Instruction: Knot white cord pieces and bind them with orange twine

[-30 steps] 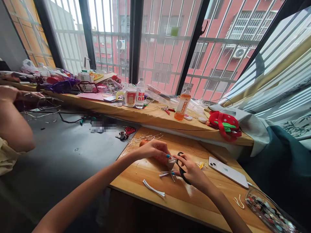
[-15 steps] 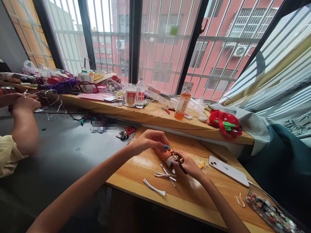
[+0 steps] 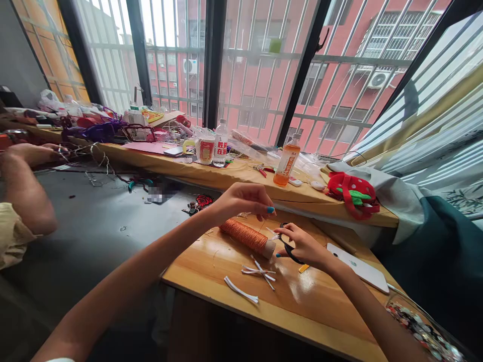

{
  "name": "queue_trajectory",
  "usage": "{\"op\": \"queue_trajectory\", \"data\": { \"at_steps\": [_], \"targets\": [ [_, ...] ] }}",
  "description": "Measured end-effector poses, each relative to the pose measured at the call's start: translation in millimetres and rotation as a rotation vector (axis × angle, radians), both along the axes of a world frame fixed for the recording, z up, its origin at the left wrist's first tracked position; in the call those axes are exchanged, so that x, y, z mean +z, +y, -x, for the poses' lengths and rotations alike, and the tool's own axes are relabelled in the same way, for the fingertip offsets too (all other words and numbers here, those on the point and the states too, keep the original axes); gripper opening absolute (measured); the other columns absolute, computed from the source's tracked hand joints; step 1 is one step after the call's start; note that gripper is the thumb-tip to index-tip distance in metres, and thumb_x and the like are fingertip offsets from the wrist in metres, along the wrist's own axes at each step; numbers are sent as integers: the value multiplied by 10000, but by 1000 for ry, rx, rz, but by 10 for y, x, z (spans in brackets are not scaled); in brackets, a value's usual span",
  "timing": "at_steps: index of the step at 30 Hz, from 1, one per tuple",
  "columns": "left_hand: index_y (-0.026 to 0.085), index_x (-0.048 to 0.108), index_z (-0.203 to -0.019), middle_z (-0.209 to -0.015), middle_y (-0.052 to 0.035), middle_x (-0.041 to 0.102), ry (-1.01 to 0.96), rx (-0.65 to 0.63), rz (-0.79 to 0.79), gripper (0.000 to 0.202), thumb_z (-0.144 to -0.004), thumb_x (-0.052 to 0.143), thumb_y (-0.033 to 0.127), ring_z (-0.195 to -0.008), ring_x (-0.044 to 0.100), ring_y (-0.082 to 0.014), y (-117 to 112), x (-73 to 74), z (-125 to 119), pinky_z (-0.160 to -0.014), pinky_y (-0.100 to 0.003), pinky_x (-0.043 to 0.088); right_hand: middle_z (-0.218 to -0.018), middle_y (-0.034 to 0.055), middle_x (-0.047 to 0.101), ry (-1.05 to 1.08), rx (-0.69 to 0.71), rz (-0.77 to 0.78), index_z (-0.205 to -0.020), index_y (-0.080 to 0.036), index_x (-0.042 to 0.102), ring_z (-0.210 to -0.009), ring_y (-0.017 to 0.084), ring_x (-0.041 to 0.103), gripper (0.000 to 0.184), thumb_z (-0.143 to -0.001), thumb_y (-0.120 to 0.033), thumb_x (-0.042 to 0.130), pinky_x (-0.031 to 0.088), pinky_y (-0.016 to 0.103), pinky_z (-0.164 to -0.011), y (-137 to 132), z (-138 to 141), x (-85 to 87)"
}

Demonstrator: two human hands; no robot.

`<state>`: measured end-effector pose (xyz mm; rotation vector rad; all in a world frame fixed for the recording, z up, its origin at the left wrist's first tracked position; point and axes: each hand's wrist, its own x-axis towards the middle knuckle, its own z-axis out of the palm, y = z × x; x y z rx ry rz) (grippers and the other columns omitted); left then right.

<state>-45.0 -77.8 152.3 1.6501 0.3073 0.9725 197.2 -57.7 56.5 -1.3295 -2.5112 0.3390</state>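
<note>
Gripping black scissors [image 3: 290,247], right hand [image 3: 305,246] has its fingers clenched, just right of the orange thread spool [image 3: 245,235] lying toward the desk's [image 3: 302,306] far-left corner. Above the spool, left hand [image 3: 243,200] fingers are pinched together; can't tell on what.

Head view, forward-down, close above right hand [image 3: 303,246]
</note>
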Motion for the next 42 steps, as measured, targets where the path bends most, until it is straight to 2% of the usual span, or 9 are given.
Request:
{"op": "queue_trajectory", "data": {
  "at_steps": [6, 12, 18, 28, 32, 36, 38, 40, 42],
  "targets": [
    [106, 493, -606, -688, -22, 605, -28, 52, -36, 131, -637, 593, 184, -558, 540, -67, 55, 91, 2, -543, -208, 439, -891, 64, 538, -370, -1, -113, -1038, -264, 561, -788, 197, 534, 414, -643, -383, 593, 384, 280, -697, -157, 300, 155],
    [121, 485, -611, -690, -2, 597, -37, 59, -66, 109, -645, 571, 179, -586, 541, -62, 43, 161, 15, -570, -203, 442, -825, 105, 586, -633, 5, -265, -922, -194, 609, -717, 196, 560, 249, -703, -282, 531, 361, 283, -654, -121, 566, 207],
    [123, 478, -611, -684, 11, 585, -39, 68, -80, 112, -646, 564, 185, -606, 536, -61, -2, 233, 38, -582, -199, 438, -749, 117, 617, -716, 41, -350, -774, -151, 627, -664, 211, 579, 168, -732, -188, 469, 352, 288, -575, -52, 662, 219],
    [123, 468, -610, -665, 15, 574, -56, 49, -93, 103, -654, 548, 173, -590, 538, -59, -31, 268, 91, -559, -191, 427, -688, 108, 643, -720, 60, -253, -709, -149, 610, -635, 192, 594, 196, -744, -109, 422, 353, 255, -542, 46, 632, 134],
    [123, 480, -619, -670, 7, 585, -61, 97, -110, 104, -656, 559, 181, -592, 535, -61, 13, 283, 173, -554, -190, 430, -779, 79, 629, -454, -67, -214, -775, -186, 573, -666, 194, 583, 110, -737, -218, 474, 376, 257, -544, 9, 388, 76],
    [117, 503, -637, -647, -6, 579, 58, 67, -64, 108, -657, 573, 196, -579, 532, -68, 89, 207, 204, -552, -202, 428, -909, 58, 594, 253, -184, 11, -861, -211, 475, -656, 148, 546, 286, -701, -447, 498, 418, 252, -563, -185, 153, 166],
    [107, 513, -652, -638, -12, 575, 129, 14, -24, 112, -660, 571, 202, -576, 531, -71, 130, 129, 129, -552, -207, 425, -986, 88, 561, 568, -182, 147, -864, -211, 416, -602, 127, 529, 368, -656, -492, 528, 425, 253, -520, -316, 172, 264],
    [96, 513, -656, -624, -10, 566, 166, -29, 19, 119, -653, 574, 199, -573, 529, -72, 167, 44, -15, -559, -214, 426, -1002, 90, 542, 742, -157, 295, -842, -220, 375, -595, 125, 535, 361, -644, -455, 564, 432, 254, -495, -420, 283, 369],
    [90, 505, -651, -602, 2, 548, 155, -60, 46, 127, -641, 578, 192, -561, 522, -71, 201, -29, -197, -574, -225, 429, -942, 57, 545, 883, -155, 357, -820, -221, 358, -596, 128, 556, 379, -611, -413, 609, 457, 269, -514, -460, 418, 456]
  ]
}}
